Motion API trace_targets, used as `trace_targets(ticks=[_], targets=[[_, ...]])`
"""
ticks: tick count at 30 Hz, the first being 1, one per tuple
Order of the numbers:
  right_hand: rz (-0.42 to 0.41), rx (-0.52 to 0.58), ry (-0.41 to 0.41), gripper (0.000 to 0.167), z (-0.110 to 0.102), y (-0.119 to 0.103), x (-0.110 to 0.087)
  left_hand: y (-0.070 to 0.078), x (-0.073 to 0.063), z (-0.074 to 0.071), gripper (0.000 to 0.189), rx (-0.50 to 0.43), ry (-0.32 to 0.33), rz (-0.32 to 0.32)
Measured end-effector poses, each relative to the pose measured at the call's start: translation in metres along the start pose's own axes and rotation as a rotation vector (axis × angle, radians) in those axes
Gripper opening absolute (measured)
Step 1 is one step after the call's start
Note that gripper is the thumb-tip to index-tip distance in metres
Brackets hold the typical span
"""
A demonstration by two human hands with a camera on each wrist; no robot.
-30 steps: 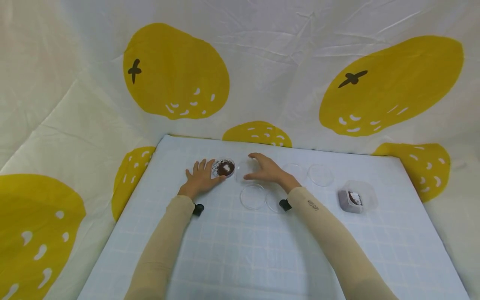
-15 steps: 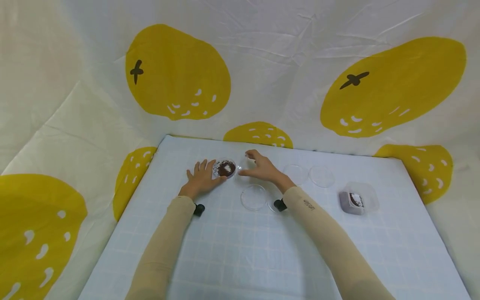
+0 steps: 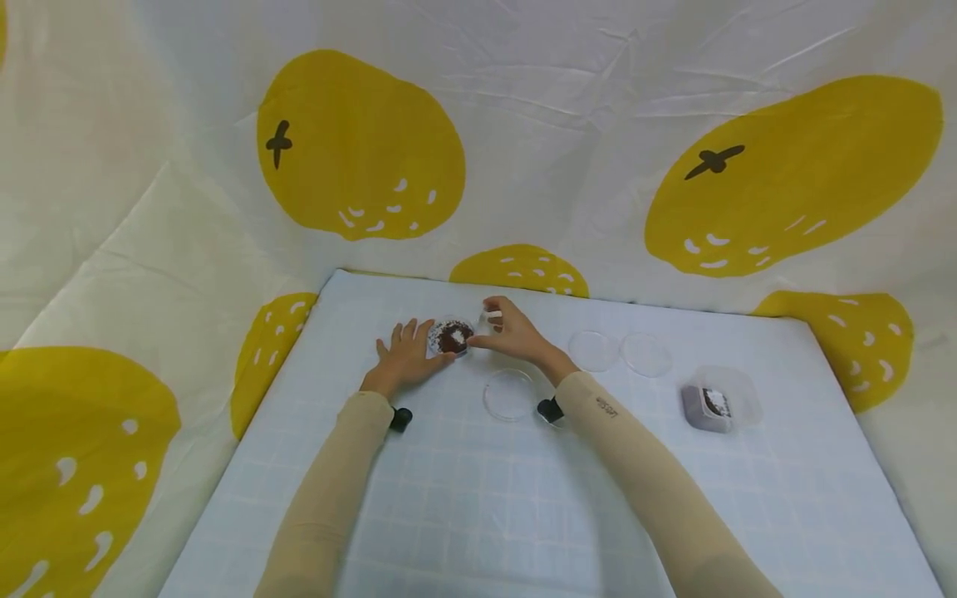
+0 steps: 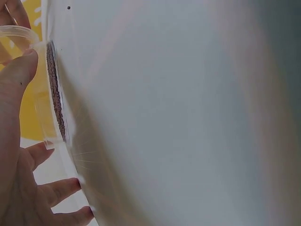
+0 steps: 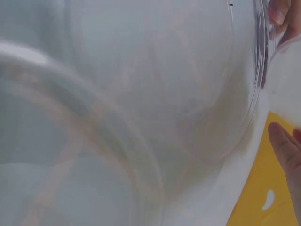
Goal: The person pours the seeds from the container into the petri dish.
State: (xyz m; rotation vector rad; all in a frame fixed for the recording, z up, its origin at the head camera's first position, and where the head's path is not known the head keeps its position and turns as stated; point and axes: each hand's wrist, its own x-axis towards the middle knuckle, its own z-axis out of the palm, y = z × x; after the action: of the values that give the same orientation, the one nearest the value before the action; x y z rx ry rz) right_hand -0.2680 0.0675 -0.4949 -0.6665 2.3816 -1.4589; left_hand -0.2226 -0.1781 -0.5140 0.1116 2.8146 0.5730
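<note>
A round clear petri dish [image 3: 451,336] with dark brown granules and white bits lies toward the back of the table. My left hand [image 3: 407,359] holds it between thumb and index finger, the other fingers spread on the cloth; the left wrist view shows the brown layer [image 4: 56,94] side-on. My right hand [image 3: 516,332] grips a clear, round lid-like dish piece [image 5: 287,82] between thumb and fingers. That piece is tilted, right beside the filled dish, close to my left thumb [image 4: 21,70].
Clear round dish pieces lie on the pale cloth: one in front [image 3: 509,394], another partly under my right wrist, and two behind it, one left [image 3: 594,350], one right [image 3: 646,355]. Farther right stands a clear plastic box [image 3: 740,394] with brown and white contents.
My right hand has lifted and tilted the clear dish piece and moved left with it to the filled dish. My left hand stays on the filled dish.
</note>
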Motion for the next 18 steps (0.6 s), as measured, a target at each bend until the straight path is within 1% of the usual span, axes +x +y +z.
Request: trace_targets(ticks=[5,13,16,18], targets=[[-0.011,0.013,-0.009,0.089,0.006,-0.003,0.005,0.001,0.0,0.0,0.094,0.004,0.004,0.003],[0.004,0.005,-0.019,0.086,0.015,-0.006,0.012,0.002,0.0,0.0,0.094,0.017,0.015,0.003],[-0.002,-0.019,-0.033,0.087,0.018,-0.008,0.014,0.0,0.0,0.0,0.094,0.015,0.014,-0.001],[-0.021,-0.041,-0.042,0.087,0.02,-0.011,0.016,-0.001,0.001,0.0,0.094,0.01,0.015,-0.002]])
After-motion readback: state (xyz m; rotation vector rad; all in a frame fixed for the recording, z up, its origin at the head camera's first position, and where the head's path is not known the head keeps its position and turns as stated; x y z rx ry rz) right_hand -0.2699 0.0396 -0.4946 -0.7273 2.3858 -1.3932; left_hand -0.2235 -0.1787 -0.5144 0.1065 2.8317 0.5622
